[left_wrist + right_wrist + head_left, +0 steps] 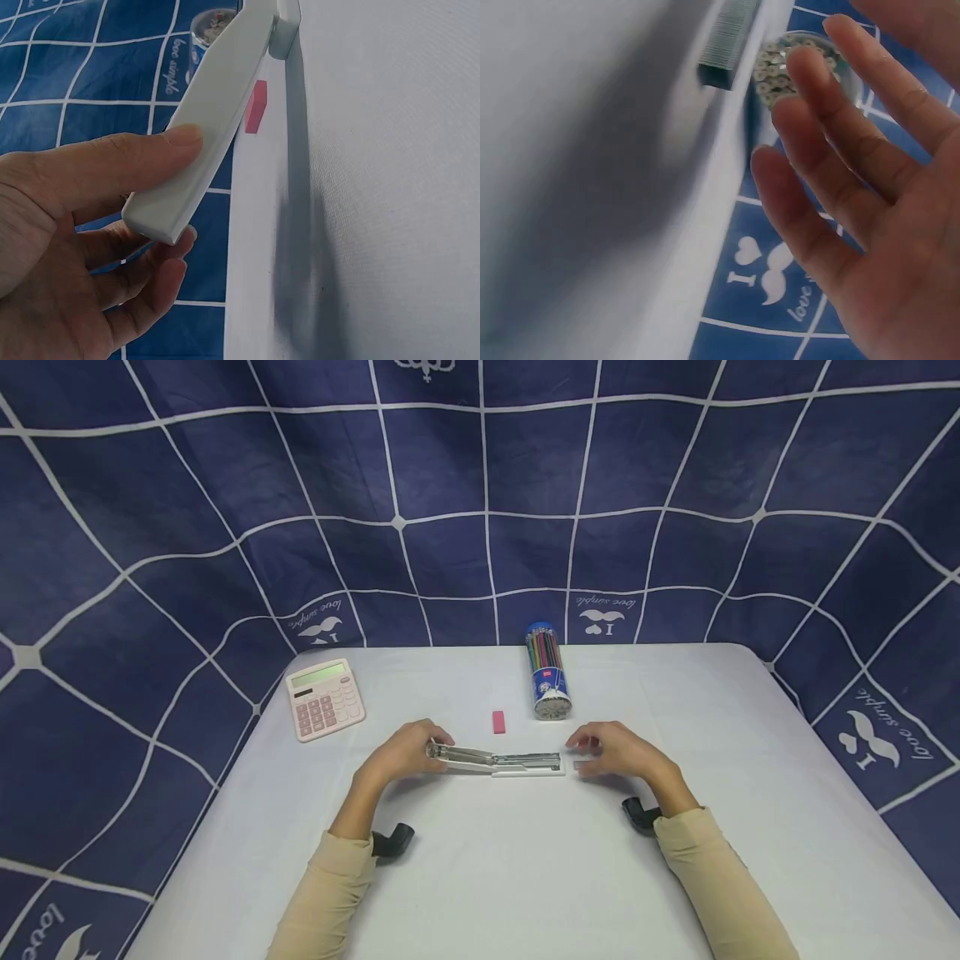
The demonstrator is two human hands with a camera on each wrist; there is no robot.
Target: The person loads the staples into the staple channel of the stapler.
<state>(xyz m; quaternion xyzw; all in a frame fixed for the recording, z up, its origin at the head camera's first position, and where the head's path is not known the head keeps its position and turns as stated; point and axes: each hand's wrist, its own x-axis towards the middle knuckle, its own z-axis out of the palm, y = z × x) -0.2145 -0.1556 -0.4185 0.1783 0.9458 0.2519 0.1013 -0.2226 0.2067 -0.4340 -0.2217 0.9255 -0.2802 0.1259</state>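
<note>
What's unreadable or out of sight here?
Left wrist: top edge cuts off the far end of the stapler.
Right wrist: top edge cuts off the ridged block; the right hand partly hides the pencil tub.
Head: key markings on the calculator, and whether the stapler is loaded: too small to tell.

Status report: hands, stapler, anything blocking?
Left hand pinches one end of the white stapler; right hand loose-fingered beside staple strip. Stapler hinged wide open. Pink eraser lies just beyond, seemingly not in the way.
</note>
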